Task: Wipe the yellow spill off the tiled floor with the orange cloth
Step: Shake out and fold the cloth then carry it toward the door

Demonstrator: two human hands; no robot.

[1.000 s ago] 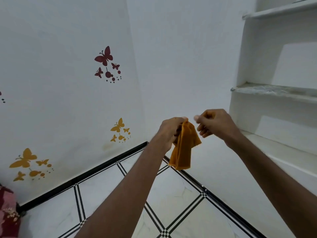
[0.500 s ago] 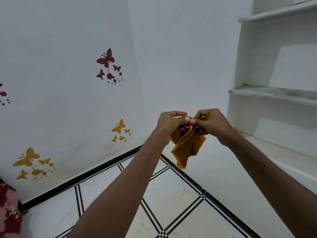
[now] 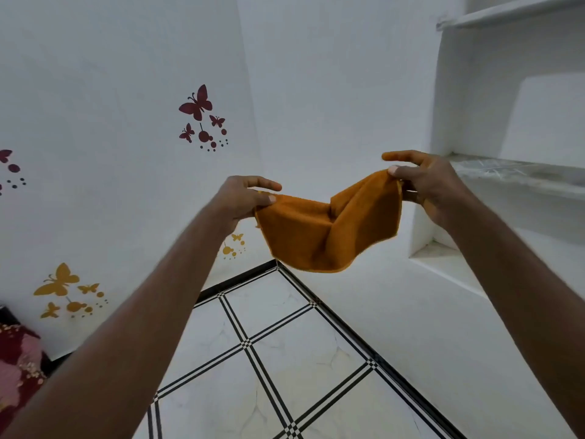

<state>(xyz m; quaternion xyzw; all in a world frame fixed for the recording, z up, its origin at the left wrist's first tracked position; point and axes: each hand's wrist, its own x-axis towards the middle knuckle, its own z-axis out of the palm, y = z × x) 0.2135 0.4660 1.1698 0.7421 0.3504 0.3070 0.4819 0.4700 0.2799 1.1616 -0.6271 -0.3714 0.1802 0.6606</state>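
The orange cloth (image 3: 329, 229) hangs spread in the air between my two hands, sagging in the middle with a fold near its centre. My left hand (image 3: 243, 196) pinches its left corner between thumb and fingers. My right hand (image 3: 424, 182) pinches the right corner, a little higher, with the index finger stretched out. Below lies the white tiled floor (image 3: 269, 369) with black line borders. No yellow spill shows on the visible tiles.
White walls meet in a corner ahead, with red butterfly stickers (image 3: 199, 106) and yellow butterfly stickers (image 3: 60, 283). Built-in white shelves (image 3: 512, 172) stand at the right. A red patterned fabric (image 3: 15, 365) lies at the lower left edge.
My hands have drawn apart, right hand moving right and up, and the bunched cloth is now stretched open between them.
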